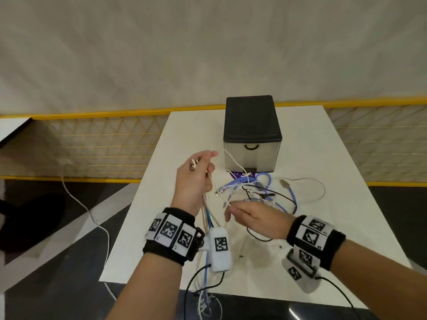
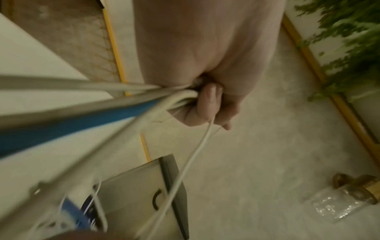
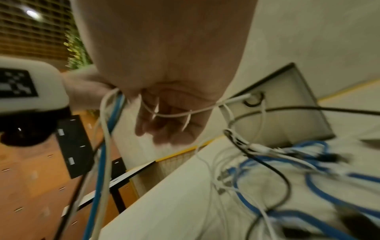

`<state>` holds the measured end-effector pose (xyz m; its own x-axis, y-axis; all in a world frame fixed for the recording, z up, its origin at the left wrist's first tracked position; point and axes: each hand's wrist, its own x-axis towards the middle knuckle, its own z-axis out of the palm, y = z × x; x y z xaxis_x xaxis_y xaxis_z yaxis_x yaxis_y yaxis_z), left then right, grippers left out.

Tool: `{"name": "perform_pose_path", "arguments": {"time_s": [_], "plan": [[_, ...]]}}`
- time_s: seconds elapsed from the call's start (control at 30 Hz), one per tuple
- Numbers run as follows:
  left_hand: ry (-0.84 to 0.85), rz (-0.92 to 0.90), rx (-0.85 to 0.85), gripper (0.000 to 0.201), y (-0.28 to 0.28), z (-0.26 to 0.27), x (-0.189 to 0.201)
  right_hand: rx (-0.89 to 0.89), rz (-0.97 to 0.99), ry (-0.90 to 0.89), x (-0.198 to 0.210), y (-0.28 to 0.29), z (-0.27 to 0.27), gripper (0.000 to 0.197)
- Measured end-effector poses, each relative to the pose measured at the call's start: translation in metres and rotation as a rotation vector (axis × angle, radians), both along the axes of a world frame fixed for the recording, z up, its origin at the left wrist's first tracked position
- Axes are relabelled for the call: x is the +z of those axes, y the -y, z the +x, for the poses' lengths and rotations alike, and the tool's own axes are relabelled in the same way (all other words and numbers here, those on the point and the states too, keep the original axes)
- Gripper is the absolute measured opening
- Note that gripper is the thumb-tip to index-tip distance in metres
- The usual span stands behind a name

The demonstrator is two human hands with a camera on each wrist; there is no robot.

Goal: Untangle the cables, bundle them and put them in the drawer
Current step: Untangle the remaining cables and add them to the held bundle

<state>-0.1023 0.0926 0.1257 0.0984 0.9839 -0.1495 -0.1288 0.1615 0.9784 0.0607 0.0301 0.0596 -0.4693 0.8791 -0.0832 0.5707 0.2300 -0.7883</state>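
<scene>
Gripping cable bundle point(image 1: 206, 218): L hand point(image 1: 194, 179) fist; R hand point(image 1: 256, 218) fingers loose, white cable point(image 3: 179, 114) across palm

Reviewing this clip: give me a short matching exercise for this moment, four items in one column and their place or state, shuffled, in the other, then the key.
Items
1. left hand
2. right hand
3. drawer box
4. cable tangle

Place or state
A. shut, standing at the far end of the table
B. raised, gripping several white and blue cables
C. lying loose on the tabletop in front of the box
D. fingers loosely open, a thin white cable running across them

Pairs: 1-B, 2-D, 3-A, 4-C
</scene>
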Motion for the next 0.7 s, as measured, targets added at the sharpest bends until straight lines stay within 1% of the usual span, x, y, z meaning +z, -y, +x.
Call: {"name": "perform_pose_path", "arguments": {"time_s": [0.07, 0.13, 0.2, 0.3, 0.33, 0.37, 0.43, 0.5, 0.57, 0.7], "plan": [[-0.014, 0.072, -0.053, 0.02, -0.001, -0.005, 0.008, -0.171, -0.245, -0.308, -0.006, 0.004, 0.005, 0.038], [-0.075, 0.106, -0.141, 0.02, 0.003, -0.009, 0.011, -0.347, -0.381, -0.599, 0.001, -0.009, 0.008, 0.043], [-0.163, 0.106, -0.226, 0.02, 0.01, -0.008, 0.009, -0.456, -0.424, -0.886, 0.023, -0.028, 0.01, 0.047], [-0.357, 0.126, -0.306, 0.018, 0.021, -0.011, -0.004, -0.57, -0.401, -1.27, 0.066, -0.055, 0.021, 0.031], [-0.433, 0.137, -0.32, 0.017, 0.023, -0.013, -0.01, -0.616, -0.408, -1.356, 0.078, -0.062, 0.025, 0.029], [-0.507, 0.142, -0.328, 0.017, 0.025, -0.017, -0.016, -0.647, -0.406, -1.385, 0.087, -0.067, 0.029, 0.03], [-0.631, 0.126, -0.342, 0.018, 0.026, -0.023, -0.025, -0.655, -0.376, -1.297, 0.098, -0.07, 0.033, 0.032], [-0.708, 0.102, -0.362, 0.018, 0.024, -0.028, -0.031, -0.61, -0.333, -1.195, 0.1, -0.068, 0.03, 0.034], [-0.78, 0.094, -0.363, 0.017, 0.022, -0.031, -0.033, -0.578, -0.283, -1.138, 0.098, -0.061, 0.022, 0.035], [-0.921, 0.113, -0.418, 0.019, 0.016, -0.037, -0.037, -0.557, -0.184, -1.134, 0.099, -0.055, 0.013, 0.033]]}}
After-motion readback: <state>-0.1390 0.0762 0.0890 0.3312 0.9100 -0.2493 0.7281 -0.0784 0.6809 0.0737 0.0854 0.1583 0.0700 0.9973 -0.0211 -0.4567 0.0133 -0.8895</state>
